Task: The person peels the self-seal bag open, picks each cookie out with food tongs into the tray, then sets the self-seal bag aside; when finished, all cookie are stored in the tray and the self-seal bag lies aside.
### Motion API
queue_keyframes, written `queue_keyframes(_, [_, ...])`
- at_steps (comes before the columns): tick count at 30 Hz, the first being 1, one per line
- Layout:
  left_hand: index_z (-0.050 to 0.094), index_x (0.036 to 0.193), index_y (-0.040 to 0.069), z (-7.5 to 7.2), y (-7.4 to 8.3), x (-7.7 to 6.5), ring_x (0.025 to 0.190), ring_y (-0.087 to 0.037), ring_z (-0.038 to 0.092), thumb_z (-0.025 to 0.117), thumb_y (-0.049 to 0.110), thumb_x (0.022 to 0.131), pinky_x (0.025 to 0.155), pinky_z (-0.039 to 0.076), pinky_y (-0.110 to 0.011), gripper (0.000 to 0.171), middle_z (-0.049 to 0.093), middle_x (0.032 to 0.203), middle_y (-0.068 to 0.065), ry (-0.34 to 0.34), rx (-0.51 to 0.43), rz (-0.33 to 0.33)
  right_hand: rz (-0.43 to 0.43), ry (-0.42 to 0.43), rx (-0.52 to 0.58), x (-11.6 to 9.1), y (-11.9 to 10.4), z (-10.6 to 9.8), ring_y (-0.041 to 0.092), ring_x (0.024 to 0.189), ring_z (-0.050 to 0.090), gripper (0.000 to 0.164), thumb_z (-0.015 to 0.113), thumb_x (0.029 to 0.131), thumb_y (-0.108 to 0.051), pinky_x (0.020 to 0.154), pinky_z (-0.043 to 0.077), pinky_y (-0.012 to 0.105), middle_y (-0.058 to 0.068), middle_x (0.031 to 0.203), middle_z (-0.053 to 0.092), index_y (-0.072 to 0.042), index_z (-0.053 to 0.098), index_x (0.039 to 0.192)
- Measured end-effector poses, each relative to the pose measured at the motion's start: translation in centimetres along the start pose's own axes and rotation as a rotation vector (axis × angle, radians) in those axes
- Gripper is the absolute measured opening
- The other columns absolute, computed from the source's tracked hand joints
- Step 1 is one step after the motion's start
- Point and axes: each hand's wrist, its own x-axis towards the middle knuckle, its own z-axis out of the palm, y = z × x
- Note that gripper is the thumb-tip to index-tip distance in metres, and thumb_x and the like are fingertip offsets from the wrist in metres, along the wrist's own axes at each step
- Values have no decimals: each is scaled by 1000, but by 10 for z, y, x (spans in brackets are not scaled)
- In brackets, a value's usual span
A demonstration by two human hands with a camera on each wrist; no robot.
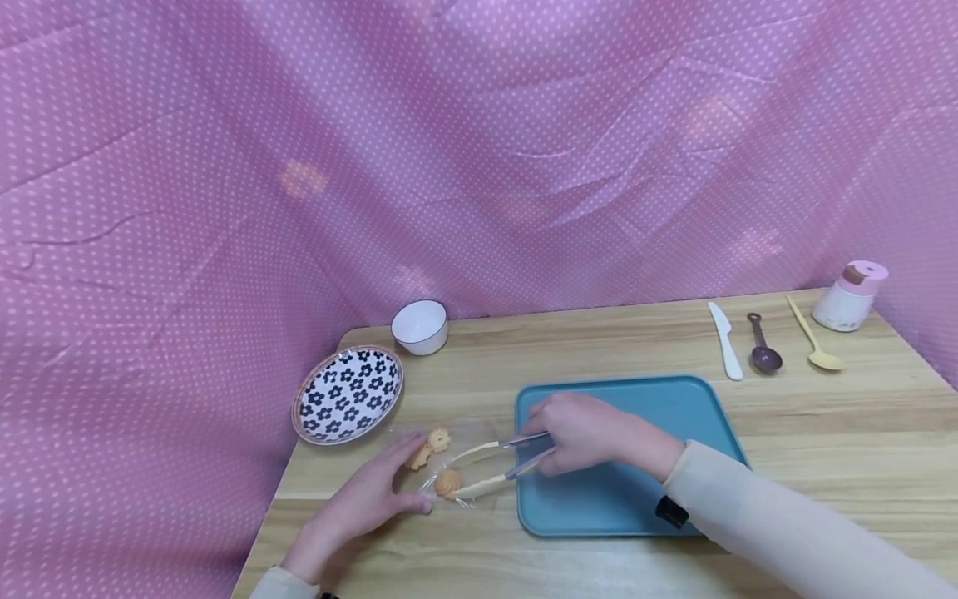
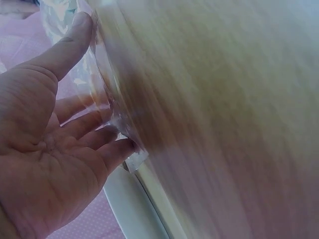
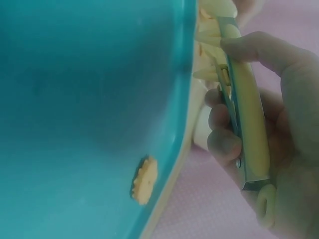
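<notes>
A clear plastic bag [image 1: 470, 434] lies on the table with several cookies [image 1: 438, 439] in or on it. My left hand [image 1: 374, 489] touches the bag's left side, thumb and fingers spread apart; in the left wrist view the fingertips meet the crinkled plastic. My right hand [image 1: 580, 433] grips a pair of food tongs [image 3: 249, 114] with pale yellow tips and metal on the handle. Those tips stand apart over the bag, the nearer one beside a round swirled cookie [image 1: 448, 482]. I cannot tell whether they touch it.
Under my right forearm is a blue tray [image 1: 636, 391], with one scalloped cookie [image 3: 145, 180] near its edge. A flower-patterned plate [image 1: 348, 395] and white bowl [image 1: 421, 327] stand at back left. A white knife [image 1: 724, 341], brown scoop [image 1: 765, 358], yellow spoon [image 1: 823, 359] and pink-topped jar [image 1: 851, 295] sit at back right.
</notes>
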Motion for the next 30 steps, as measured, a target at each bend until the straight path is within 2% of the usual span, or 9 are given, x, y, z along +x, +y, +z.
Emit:
queue_keyframes(10, [33, 159, 25, -1, 1, 0, 158, -35, 23, 86, 50, 70, 129, 21, -58, 107, 31, 168, -5, -3, -8, -2, 4, -3, -18, 6, -5, 4, 2, 75, 53, 39, 78, 74, -30, 68, 54, 24, -5, 96, 74, -20, 77, 112])
queue_keyframes(14, [33, 159, 25, -1, 2, 0, 158, -35, 23, 86, 50, 70, 129, 22, -58, 107, 31, 169, -5, -1, -2, -1, 5, -4, 5, 5, -4, 5, 1, 76, 55, 39, 77, 75, -28, 69, 55, 22, -5, 99, 74, -20, 77, 113])
queue_keyframes(18, [33, 159, 25, 0, 2, 0, 158, -34, 24, 86, 50, 70, 129, 23, -58, 107, 31, 168, -4, 4, 5, -3, 19, 3, 52, -1, -2, 2, 5, 79, 62, 41, 77, 76, -25, 70, 56, 21, -5, 105, 76, -19, 77, 116])
queue_keyframes(24, [35, 158, 23, 0, 2, -1, 157, -36, 27, 87, 47, 71, 128, 24, -59, 104, 33, 167, -6, 22, -1, 15, 88, 44, 77, -26, 8, -12, 8, 81, 66, 41, 77, 78, -26, 69, 55, 20, -5, 112, 76, -18, 76, 118])
queue_keyframes(28, [35, 159, 22, 1, 2, 0, 156, -34, 29, 87, 49, 71, 128, 25, -57, 105, 33, 167, -6, 14, -4, 6, 167, 77, 66, -55, 22, -25, 3, 76, 63, 43, 79, 78, -28, 62, 50, 16, -3, 115, 75, -19, 76, 120])
queue_keyframes(30, [35, 159, 23, 1, 2, 0, 156, -33, 30, 87, 50, 70, 128, 25, -56, 106, 33, 168, -5, 10, -8, -2, 210, 103, 52, -72, 30, -31, 0, 71, 59, 44, 81, 77, -29, 58, 47, 14, -5, 111, 75, -20, 75, 120])
